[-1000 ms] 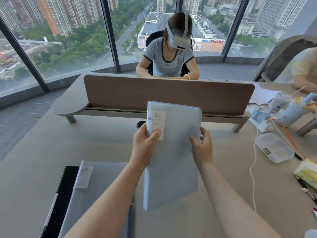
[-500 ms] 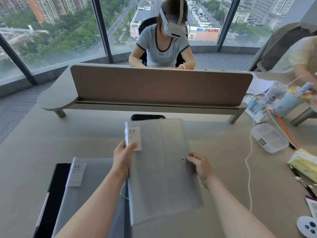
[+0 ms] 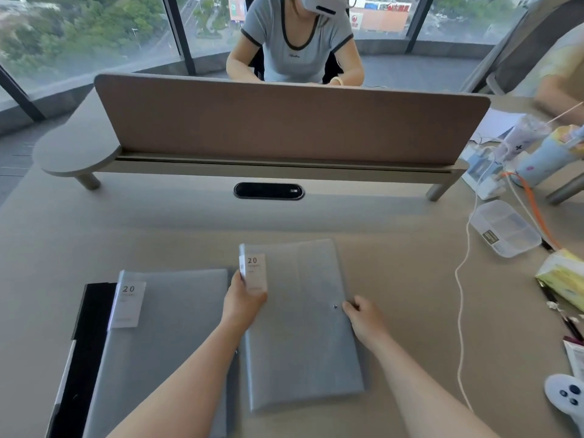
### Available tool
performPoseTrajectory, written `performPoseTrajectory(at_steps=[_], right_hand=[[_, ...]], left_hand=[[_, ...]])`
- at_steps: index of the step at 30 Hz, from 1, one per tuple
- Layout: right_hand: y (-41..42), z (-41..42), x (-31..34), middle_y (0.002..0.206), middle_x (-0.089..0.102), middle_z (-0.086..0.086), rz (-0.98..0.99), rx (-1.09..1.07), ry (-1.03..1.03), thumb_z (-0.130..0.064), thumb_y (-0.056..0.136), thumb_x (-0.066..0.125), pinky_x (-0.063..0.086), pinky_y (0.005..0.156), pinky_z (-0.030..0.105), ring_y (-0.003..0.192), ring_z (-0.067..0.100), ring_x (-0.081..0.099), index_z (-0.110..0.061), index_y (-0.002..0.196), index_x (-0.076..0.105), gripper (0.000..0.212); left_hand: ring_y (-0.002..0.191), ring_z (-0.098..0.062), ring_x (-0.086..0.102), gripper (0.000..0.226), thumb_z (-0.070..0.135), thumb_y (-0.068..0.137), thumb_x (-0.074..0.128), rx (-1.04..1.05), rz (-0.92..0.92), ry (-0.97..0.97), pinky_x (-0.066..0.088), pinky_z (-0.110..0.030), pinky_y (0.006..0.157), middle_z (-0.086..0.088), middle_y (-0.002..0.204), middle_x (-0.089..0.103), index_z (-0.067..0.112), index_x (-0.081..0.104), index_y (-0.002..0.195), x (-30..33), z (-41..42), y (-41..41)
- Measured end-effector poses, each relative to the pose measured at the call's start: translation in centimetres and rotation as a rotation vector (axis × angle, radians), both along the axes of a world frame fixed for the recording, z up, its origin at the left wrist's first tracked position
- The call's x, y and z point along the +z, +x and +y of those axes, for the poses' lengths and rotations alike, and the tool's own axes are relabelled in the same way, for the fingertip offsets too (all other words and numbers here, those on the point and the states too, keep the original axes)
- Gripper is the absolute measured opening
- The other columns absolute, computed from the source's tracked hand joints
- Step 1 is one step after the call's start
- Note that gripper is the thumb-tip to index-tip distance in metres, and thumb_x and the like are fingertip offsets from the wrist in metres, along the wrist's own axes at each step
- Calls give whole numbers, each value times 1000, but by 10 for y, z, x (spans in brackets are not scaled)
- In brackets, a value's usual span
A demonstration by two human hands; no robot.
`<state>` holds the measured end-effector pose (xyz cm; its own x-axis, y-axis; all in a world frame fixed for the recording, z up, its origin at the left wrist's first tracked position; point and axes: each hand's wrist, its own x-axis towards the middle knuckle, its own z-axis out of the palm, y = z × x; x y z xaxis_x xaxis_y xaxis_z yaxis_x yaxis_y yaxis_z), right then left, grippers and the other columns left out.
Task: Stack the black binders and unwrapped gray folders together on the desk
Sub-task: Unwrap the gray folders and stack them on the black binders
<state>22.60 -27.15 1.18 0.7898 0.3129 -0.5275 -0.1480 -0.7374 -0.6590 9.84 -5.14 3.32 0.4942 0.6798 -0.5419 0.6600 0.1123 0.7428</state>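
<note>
A gray folder [image 3: 303,336] lies flat on the desk [image 3: 410,311] in front of me, a white "20" label at its top left corner. My left hand [image 3: 243,298] grips its left edge at that label. My right hand [image 3: 363,317] pinches its right edge beside a small snap button. To the left, a second gray folder [image 3: 170,336] with its own "20" label rests on a black binder [image 3: 88,343], whose spine sticks out on the left side.
A brown divider panel [image 3: 284,121] crosses the desk; a person sits behind it. On the right are a clear plastic box [image 3: 505,229], a white cable [image 3: 459,295], cups [image 3: 546,156], a yellow packet [image 3: 565,276], pens and a white controller [image 3: 565,396].
The folder I held upright in the air has come down and now lies flat on the desk. My right hand has slid to its right edge by the snap button.
</note>
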Motion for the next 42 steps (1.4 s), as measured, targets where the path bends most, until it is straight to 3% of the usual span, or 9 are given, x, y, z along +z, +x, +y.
performPoseTrajectory(at_steps=[2, 6, 9, 15, 22, 27, 32, 38, 42], right_hand=[[-3, -3, -8, 75, 66, 13, -8, -3, -19, -20, 91, 57, 35, 58, 32, 65, 19, 51, -2, 75, 57, 24], [-6, -4, -14, 70, 59, 7, -26, 9, -73, -23, 92, 55, 33, 60, 34, 67, 22, 50, -9, 72, 50, 25], [-5, -3, -12, 75, 61, 14, -47, 21, -128, -27, 91, 54, 31, 58, 35, 67, 24, 49, -3, 76, 51, 29], [-4, -1, -5, 64, 47, 2, -103, 118, -273, -35, 90, 52, 26, 52, 33, 61, 24, 44, -15, 68, 40, 32], [6, 0, 7, 63, 44, -2, -112, 271, -418, -43, 92, 49, 25, 48, 27, 66, 24, 45, -19, 63, 37, 39], [14, 3, 20, 57, 44, 1, -19, 381, -610, -32, 84, 53, 33, 50, 27, 59, 24, 49, -16, 55, 42, 35], [25, 13, 33, 62, 54, 4, 76, 496, -784, -11, 80, 54, 40, 60, 22, 75, 26, 59, -8, 72, 67, 15], [28, 27, 34, 67, 55, 4, 51, 343, -707, -11, 77, 50, 43, 66, 25, 75, 27, 58, -13, 60, 52, 17], [23, 39, 29, 94, 69, 12, -29, 314, -656, -16, 82, 52, 46, 72, 28, 91, 29, 66, -10, 88, 68, 19]], left_hand=[[91, -27, 63, 34, 6, 76, 61, -58, 51, 72, 51, -35, 68, -7, 101, 63, 15, 49, 106, -6, -3, 2], [115, -34, 49, 79, 11, 79, 62, -188, 173, 162, 48, -42, 92, -11, 124, 44, 19, 27, 150, -19, -12, 2], [125, -35, 40, 94, 14, 81, 66, -273, 236, 266, 39, -40, 100, -12, 138, 37, 20, 13, 158, -23, -19, 0], [132, -31, 34, 90, 23, 79, 67, -438, 365, 503, 36, -38, 104, -5, 158, 22, 31, 18, 155, -23, -26, -1], [156, -26, -8, 69, 37, 95, 57, -901, 369, 613, -2, -41, 126, -1, 170, -2, 32, 25, 156, -30, -32, 6], [156, -25, -9, 81, 47, 90, 61, -916, 375, 599, -3, -40, 126, -1, 170, -6, 33, 20, 157, -36, -34, 6], [156, -25, -10, 81, 47, 90, 62, -906, 372, 590, -3, -40, 126, -1, 170, -6, 34, 19, 157, -36, -34, 7], [156, -25, -11, 81, 47, 90, 63, -905, 368, 583, -3, -40, 126, 0, 170, -6, 35, 19, 157, -37, -33, 8], [156, -26, -11, 82, 48, 89, 63, -914, 365, 583, -4, -41, 127, 0, 170, -5, 35, 19, 157, -38, -33, 7]])
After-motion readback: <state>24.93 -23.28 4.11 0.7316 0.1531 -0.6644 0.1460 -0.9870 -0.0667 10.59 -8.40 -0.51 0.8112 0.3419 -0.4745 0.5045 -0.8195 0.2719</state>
